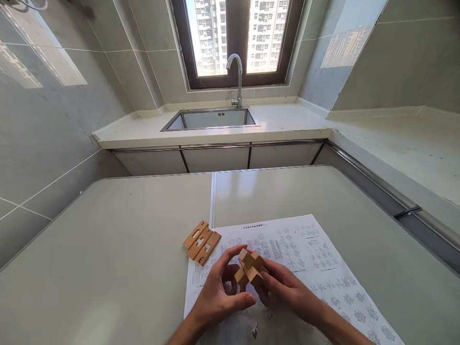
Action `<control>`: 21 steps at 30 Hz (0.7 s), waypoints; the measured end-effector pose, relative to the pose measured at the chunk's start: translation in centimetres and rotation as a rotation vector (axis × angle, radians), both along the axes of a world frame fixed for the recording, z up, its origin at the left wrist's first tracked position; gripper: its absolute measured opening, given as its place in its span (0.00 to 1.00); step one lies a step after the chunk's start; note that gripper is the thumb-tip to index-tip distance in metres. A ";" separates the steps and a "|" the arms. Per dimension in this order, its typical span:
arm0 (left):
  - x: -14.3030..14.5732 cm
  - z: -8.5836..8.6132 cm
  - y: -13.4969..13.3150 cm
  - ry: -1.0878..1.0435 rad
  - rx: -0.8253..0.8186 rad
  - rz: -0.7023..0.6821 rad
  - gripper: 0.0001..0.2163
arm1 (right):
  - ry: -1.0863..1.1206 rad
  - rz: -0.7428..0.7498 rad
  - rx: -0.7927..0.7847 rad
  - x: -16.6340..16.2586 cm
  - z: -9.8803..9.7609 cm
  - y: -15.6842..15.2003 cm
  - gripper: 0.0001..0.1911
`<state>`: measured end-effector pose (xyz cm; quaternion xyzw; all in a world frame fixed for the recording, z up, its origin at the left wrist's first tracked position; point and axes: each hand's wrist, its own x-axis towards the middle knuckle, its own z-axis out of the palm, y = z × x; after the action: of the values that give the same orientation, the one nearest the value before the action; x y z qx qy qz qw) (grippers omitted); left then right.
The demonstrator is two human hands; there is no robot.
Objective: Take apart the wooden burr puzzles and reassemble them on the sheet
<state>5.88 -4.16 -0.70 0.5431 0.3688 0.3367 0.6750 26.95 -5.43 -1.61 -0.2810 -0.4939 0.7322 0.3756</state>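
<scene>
A block puzzle sits between the left hand and the right hand. Under the hands, a paper sheet lies on the surface, spreading ahead and to their right. Ahead and left of them, three flat pieces lie side by side across the sheet's corner. Farther ahead, past the surface, a counter holds a sink; behind it stand the faucet, then the window.

Lt-brn wood blocks; orange-brn flat pcs, blk numerals; wht sheet, gry diagrams; off-wht table.
</scene>
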 end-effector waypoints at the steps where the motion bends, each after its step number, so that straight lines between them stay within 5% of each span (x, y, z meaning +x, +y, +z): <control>1: 0.0 -0.2 0.0 0.006 -0.003 0.009 0.46 | -0.015 -0.012 0.009 -0.1 0.0 0.0 0.23; 9: 0.5 0.7 0.0 0.123 0.057 0.097 0.33 | -0.135 -0.065 0.029 -0.5 -0.5 -0.2 0.21; 21: -0.3 1.1 0.5 0.093 0.105 0.264 0.30 | -0.298 -0.164 0.158 0.1 0.0 0.0 0.21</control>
<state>5.53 -3.65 0.42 0.5395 0.4499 0.4158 0.5776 27.03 -5.45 -1.60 -0.3952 -0.5756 0.6083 0.3775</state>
